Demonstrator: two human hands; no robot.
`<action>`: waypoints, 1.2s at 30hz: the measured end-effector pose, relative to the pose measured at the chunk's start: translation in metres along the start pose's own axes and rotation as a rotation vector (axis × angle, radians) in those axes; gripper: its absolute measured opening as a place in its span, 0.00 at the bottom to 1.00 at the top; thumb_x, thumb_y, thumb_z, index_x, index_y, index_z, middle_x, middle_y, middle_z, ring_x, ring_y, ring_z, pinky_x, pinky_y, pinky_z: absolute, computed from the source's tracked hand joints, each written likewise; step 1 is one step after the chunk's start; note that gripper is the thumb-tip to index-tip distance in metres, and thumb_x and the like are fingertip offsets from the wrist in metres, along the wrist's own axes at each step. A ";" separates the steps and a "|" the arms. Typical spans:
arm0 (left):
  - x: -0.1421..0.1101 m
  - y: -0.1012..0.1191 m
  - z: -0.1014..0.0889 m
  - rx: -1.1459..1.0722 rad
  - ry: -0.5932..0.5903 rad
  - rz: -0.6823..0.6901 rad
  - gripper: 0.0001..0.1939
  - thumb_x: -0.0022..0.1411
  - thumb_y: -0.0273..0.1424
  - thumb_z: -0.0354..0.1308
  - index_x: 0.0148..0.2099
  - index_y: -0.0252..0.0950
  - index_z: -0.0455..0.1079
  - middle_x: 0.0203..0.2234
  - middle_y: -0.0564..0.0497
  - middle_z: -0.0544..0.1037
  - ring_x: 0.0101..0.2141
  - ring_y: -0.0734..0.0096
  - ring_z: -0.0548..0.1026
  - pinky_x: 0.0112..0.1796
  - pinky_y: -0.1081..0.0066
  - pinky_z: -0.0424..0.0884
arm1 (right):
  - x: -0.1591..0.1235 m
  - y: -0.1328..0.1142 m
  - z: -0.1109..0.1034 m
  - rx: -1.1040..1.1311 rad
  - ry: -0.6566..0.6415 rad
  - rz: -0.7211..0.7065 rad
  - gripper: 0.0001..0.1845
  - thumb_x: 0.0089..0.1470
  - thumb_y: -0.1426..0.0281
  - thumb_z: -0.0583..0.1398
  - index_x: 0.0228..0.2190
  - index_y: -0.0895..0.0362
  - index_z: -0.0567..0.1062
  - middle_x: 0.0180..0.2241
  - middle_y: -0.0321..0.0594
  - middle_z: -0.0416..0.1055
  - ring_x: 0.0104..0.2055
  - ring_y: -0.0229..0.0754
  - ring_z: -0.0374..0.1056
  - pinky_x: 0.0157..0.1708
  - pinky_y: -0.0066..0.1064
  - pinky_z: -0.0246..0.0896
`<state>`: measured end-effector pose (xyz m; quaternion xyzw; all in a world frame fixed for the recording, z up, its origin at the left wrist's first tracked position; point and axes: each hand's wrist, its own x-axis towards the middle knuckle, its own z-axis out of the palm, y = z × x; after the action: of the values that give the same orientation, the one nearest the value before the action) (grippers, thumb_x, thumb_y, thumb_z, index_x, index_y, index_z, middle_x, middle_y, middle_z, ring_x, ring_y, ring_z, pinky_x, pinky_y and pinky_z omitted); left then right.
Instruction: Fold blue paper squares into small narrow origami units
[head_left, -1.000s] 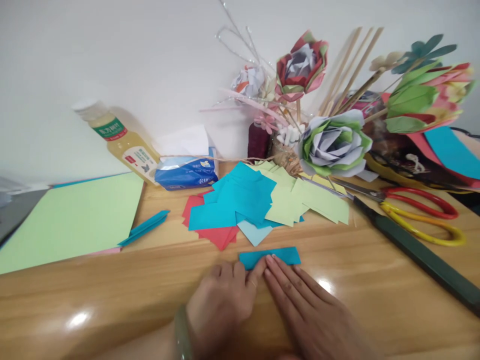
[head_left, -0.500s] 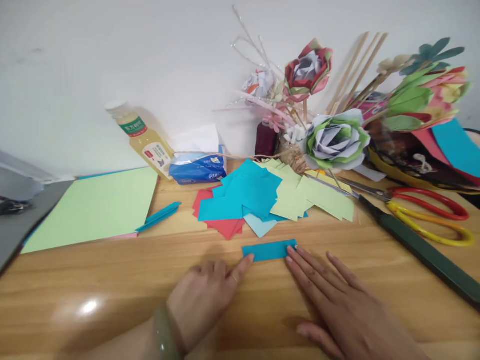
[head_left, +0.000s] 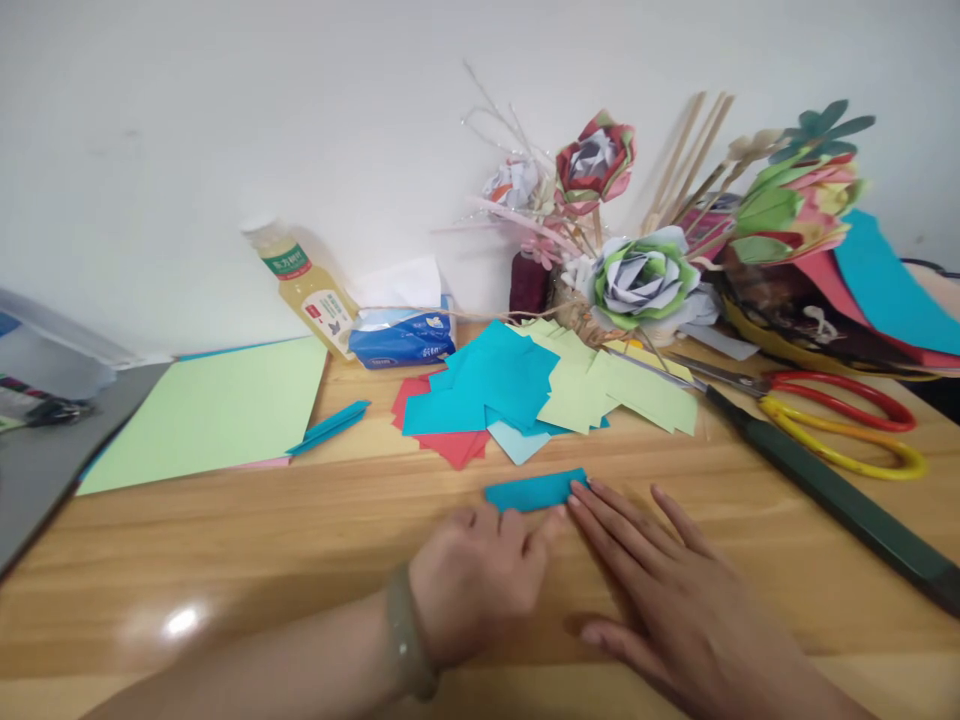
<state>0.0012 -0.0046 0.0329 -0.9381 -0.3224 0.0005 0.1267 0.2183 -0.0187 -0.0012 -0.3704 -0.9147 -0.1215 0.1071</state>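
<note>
The wooden counter [head_left: 225, 560] is running back to the wall, with green sheets [head_left: 217, 410] lying towards its left edge and scissors [head_left: 772, 404] resting towards its right edge. Between them, a pile of cut paper [head_left: 502, 375] is spreading out, short of the far edge.

The right hand [head_left: 675, 590] is lying flat and spread, its fingertips resting on the right end of a blue strip [head_left: 532, 490]; it is pinning rather than gripping, it seems. The left hand [head_left: 476, 570] has just been moving from the strip's left end towards its right, so both hands are now meeting near the same end. Its forefinger is pointing along the near long side while the other fingers are curling under; whether they are pinching any paper, I cannot tell.

The strip is lying just nearer the person than the pile, slanting slightly, its right end farther away. It is looking narrow, plain and smooth, probably folded lengthwise, though its layers are not showing clearly.
</note>
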 end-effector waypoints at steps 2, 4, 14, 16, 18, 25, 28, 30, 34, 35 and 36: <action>0.012 0.008 0.002 -0.032 -0.052 -0.023 0.21 0.62 0.28 0.52 0.57 0.30 0.63 0.24 0.47 0.73 0.23 0.65 0.73 0.20 0.69 0.71 | 0.000 -0.001 0.000 0.015 0.010 0.018 0.38 0.55 0.47 0.50 0.56 0.64 0.61 0.55 0.46 0.64 0.58 0.49 0.55 0.55 0.46 0.40; 0.018 0.013 0.003 -0.058 -0.125 -0.044 0.21 0.63 0.28 0.52 0.57 0.28 0.63 0.24 0.45 0.74 0.24 0.63 0.74 0.22 0.68 0.72 | 0.000 -0.001 -0.001 0.022 0.016 0.026 0.38 0.55 0.48 0.50 0.56 0.63 0.61 0.55 0.45 0.64 0.58 0.49 0.54 0.55 0.46 0.40; -0.025 -0.005 0.000 -0.148 -0.520 -0.202 0.33 0.56 0.19 0.53 0.63 0.34 0.51 0.30 0.48 0.75 0.26 0.65 0.76 0.24 0.69 0.73 | -0.003 0.008 -0.002 0.032 -0.008 0.041 0.34 0.56 0.51 0.51 0.56 0.59 0.61 0.56 0.41 0.62 0.60 0.50 0.51 0.56 0.48 0.39; -0.033 -0.009 0.002 -0.142 -0.549 -0.199 0.35 0.55 0.19 0.53 0.64 0.36 0.49 0.30 0.49 0.75 0.26 0.65 0.75 0.24 0.70 0.73 | -0.006 0.010 -0.002 0.052 -0.024 0.045 0.35 0.56 0.51 0.51 0.58 0.60 0.58 0.57 0.41 0.60 0.60 0.49 0.51 0.55 0.49 0.42; -0.037 -0.011 0.003 -0.133 -0.545 -0.170 0.35 0.55 0.18 0.51 0.64 0.35 0.48 0.30 0.50 0.75 0.27 0.66 0.75 0.25 0.71 0.72 | -0.010 0.012 -0.002 0.071 -0.036 0.064 0.37 0.56 0.52 0.52 0.60 0.60 0.54 0.58 0.43 0.59 0.61 0.50 0.51 0.55 0.50 0.45; -0.026 -0.023 -0.002 -0.271 -0.251 -0.193 0.21 0.55 0.18 0.50 0.51 0.37 0.66 0.30 0.50 0.74 0.29 0.66 0.74 0.27 0.70 0.71 | -0.015 0.013 0.000 0.226 -0.027 0.202 0.32 0.55 0.56 0.54 0.57 0.59 0.56 0.56 0.50 0.61 0.59 0.52 0.54 0.53 0.50 0.55; -0.010 -0.026 -0.002 -0.421 -0.025 -0.266 0.15 0.61 0.22 0.47 0.48 0.38 0.68 0.36 0.49 0.73 0.34 0.67 0.74 0.33 0.68 0.72 | -0.015 0.014 -0.003 0.360 0.050 0.362 0.25 0.57 0.59 0.52 0.53 0.58 0.58 0.54 0.52 0.61 0.56 0.49 0.59 0.50 0.43 0.62; 0.004 -0.025 -0.001 -0.477 0.026 -0.329 0.14 0.63 0.29 0.51 0.52 0.38 0.65 0.42 0.48 0.72 0.40 0.65 0.73 0.37 0.65 0.72 | -0.015 0.016 -0.005 0.403 0.093 0.423 0.22 0.58 0.61 0.52 0.52 0.57 0.59 0.52 0.51 0.61 0.54 0.48 0.61 0.49 0.41 0.63; 0.028 -0.017 0.003 -0.409 -0.065 -0.285 0.23 0.53 0.39 0.64 0.49 0.36 0.66 0.40 0.48 0.72 0.39 0.62 0.73 0.36 0.65 0.72 | -0.019 0.020 -0.006 0.442 0.092 0.441 0.20 0.58 0.63 0.53 0.51 0.55 0.60 0.52 0.48 0.61 0.54 0.48 0.60 0.50 0.41 0.63; 0.031 -0.016 0.004 -0.372 -0.069 -0.244 0.19 0.54 0.36 0.64 0.47 0.36 0.67 0.39 0.50 0.72 0.38 0.64 0.73 0.34 0.67 0.72 | -0.020 0.021 -0.005 0.448 0.084 0.441 0.21 0.58 0.63 0.53 0.52 0.54 0.59 0.53 0.48 0.61 0.55 0.48 0.60 0.50 0.42 0.62; 0.033 -0.014 0.005 -0.335 -0.063 -0.207 0.14 0.56 0.32 0.62 0.46 0.37 0.67 0.39 0.50 0.72 0.37 0.65 0.73 0.33 0.68 0.72 | -0.021 0.022 -0.003 0.453 0.078 0.440 0.21 0.58 0.63 0.53 0.52 0.54 0.59 0.53 0.48 0.60 0.55 0.48 0.59 0.50 0.42 0.62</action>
<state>0.0184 0.0271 0.0341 -0.9075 -0.4163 -0.0368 -0.0423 0.2488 -0.0186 -0.0010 -0.5212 -0.8116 0.0970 0.2455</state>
